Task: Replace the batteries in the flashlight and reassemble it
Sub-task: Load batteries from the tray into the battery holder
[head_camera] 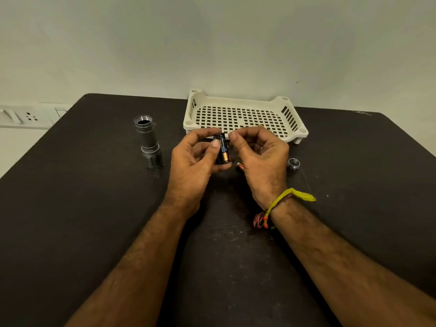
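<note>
My left hand (192, 161) grips a black battery holder (222, 149) upright over the table's middle; a black-and-copper battery sits in it. My right hand (257, 152) pinches at the holder's top with thumb and forefinger. Under the right hand, a red-tipped battery (239, 165) lies on the table, mostly hidden. The open flashlight body (148, 140) stands upright on its head at the left, its threaded end up. A small tail cap (293, 163) rests to the right.
A cream perforated plastic tray (245, 114) sits at the table's far edge just behind my hands. The dark table (94, 208) meets a pale wall. A white socket panel (28, 116) is at the far left.
</note>
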